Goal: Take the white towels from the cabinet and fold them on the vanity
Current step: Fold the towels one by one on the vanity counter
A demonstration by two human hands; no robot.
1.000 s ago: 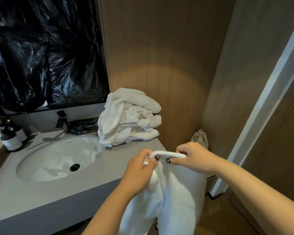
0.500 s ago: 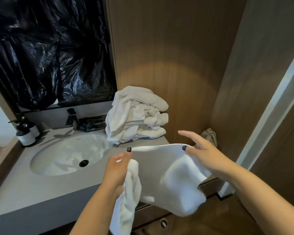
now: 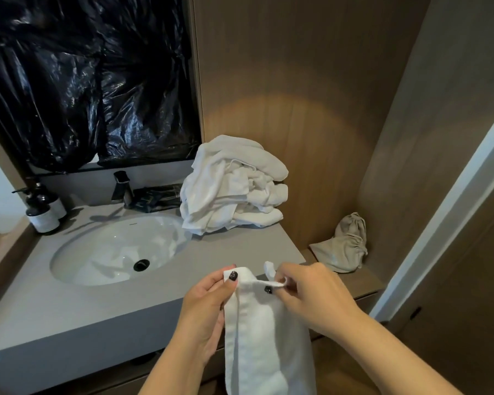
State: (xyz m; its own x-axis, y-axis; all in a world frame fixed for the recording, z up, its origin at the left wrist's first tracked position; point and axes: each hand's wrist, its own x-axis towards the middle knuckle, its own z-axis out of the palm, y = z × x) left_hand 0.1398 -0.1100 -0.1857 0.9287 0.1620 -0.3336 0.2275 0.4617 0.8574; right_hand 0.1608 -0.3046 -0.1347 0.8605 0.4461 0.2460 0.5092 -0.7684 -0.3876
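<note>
- We pinch the top edge of the white towel [image 3: 264,334] with left hand [image 3: 204,312] and right hand [image 3: 311,292], fingers closed on it, in front of the tabletop [image 3: 69,317].
- Risk: both pinches sit close together; corners probably misalign, so the fold skews.
- Long axis vertical, free end hanging downward.
- Crumpled towel pile [image 3: 234,186] waits at the tabletop's back.

Wood-panelled walls [image 3: 311,81], warm light
</note>
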